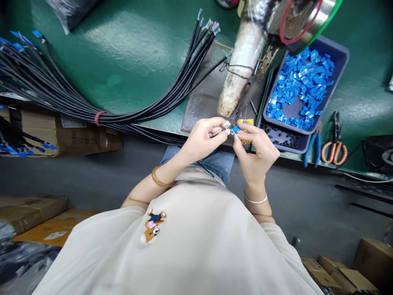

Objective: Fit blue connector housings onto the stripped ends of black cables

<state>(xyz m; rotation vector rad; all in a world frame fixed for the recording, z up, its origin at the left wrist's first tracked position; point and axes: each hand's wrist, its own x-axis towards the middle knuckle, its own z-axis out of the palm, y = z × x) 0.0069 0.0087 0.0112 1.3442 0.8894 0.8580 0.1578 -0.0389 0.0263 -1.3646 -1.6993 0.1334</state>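
Note:
My left hand (202, 140) pinches the end of a black cable, where pale wires and a whitish piece stick out at the fingertips. Facing it, my right hand (257, 148) is closed on a small blue connector (236, 129), held against those wire ends. Both hands meet above the front edge of the bench, just below the tip of a whitish wrapped tube (235, 82). A yellow item (246, 121) shows partly behind my right fingers. How far the wires reach into the connector is too small to tell.
A red-banded bundle of black cables (138, 114) spans the green bench (123, 53) leftward. On the right are a bin (339, 78) of blue connectors, a tray (299, 146) of small black parts, blue-handled pliers (313, 147) and orange-handled cutters (334, 149). A cardboard box (86, 137) stands below left.

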